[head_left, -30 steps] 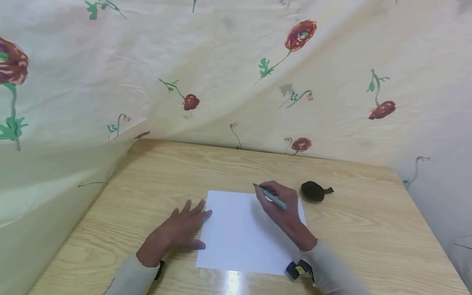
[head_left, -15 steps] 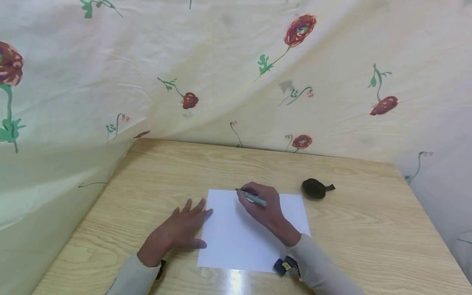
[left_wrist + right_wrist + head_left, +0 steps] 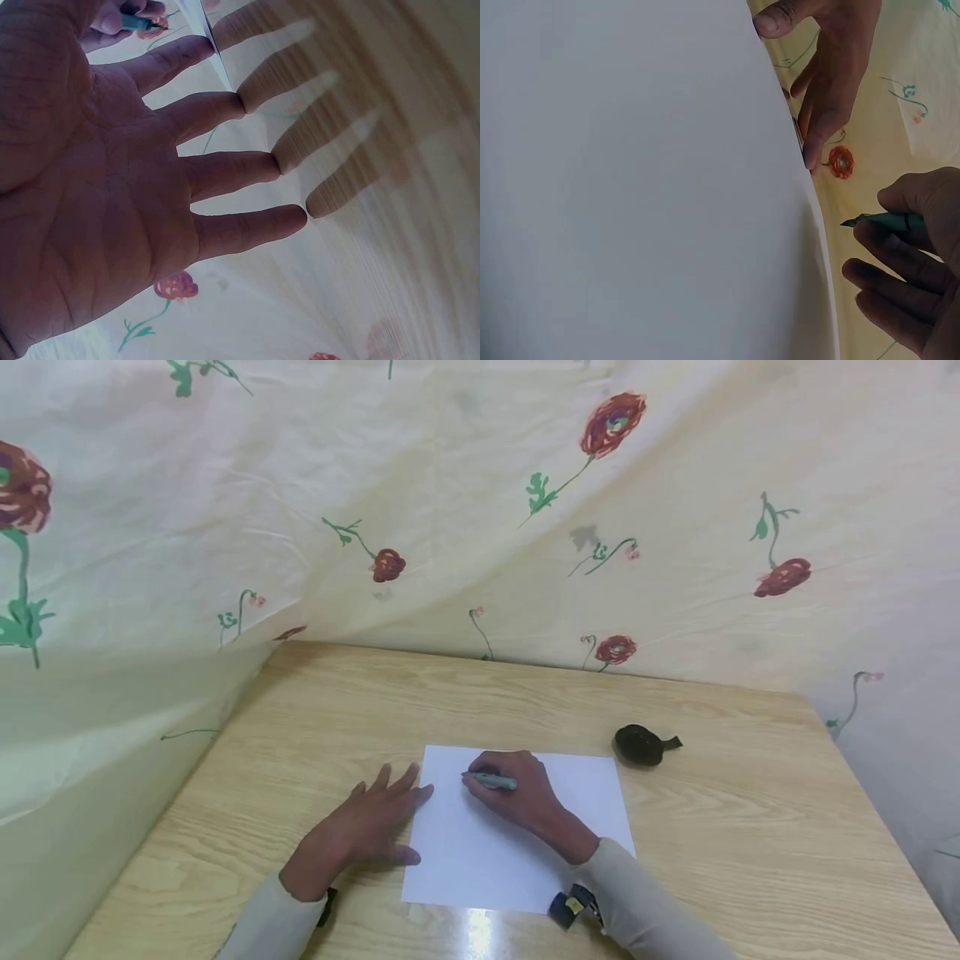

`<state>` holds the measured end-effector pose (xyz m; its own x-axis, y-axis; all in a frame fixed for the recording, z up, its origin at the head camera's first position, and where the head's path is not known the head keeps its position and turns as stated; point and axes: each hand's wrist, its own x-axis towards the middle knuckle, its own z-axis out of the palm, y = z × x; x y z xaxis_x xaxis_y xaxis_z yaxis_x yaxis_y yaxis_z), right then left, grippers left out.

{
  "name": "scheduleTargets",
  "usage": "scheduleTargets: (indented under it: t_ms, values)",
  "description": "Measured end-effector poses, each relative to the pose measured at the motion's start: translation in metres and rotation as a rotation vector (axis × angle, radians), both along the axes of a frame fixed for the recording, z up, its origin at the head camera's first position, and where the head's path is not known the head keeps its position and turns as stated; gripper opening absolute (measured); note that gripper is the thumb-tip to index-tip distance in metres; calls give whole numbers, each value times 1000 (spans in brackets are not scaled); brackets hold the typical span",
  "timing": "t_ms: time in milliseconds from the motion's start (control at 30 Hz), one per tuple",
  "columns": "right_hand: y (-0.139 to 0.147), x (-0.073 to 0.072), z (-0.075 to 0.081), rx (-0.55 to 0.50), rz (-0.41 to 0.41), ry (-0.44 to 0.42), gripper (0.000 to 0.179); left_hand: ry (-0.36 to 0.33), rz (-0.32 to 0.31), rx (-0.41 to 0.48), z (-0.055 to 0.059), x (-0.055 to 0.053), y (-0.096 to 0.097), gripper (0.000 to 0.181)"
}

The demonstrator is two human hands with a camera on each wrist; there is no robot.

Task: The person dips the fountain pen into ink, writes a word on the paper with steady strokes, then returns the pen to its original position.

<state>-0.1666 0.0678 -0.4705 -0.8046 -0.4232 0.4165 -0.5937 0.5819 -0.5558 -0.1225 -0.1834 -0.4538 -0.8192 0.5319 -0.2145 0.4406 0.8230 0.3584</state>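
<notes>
While our left hand spreads its fingers wide at the left edge of the paper, with the index fingertip just over that edge, our right hand pinches a pen above the paper's upper left part. From the right wrist we see the pen's tip apart from the paper. Our paper lies flat on the counter, near a dark thing by its upper right corner; flowered cloth hangs behind.
</notes>
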Motion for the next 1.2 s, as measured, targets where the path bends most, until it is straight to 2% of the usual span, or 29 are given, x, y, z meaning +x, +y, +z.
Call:
scheduleTargets:
  t_ms: [400,700,1200]
  values:
    - [1,-2,-3,90,-2,-46,4,-18,7,9,4,2,1,88]
    - [3,-3,-2,74,21,-54,5,-22,14,-13,8,3,2,88]
    - [8,-4,-4,74,46,-56,5,-6,0,-60,6,4,6,89]
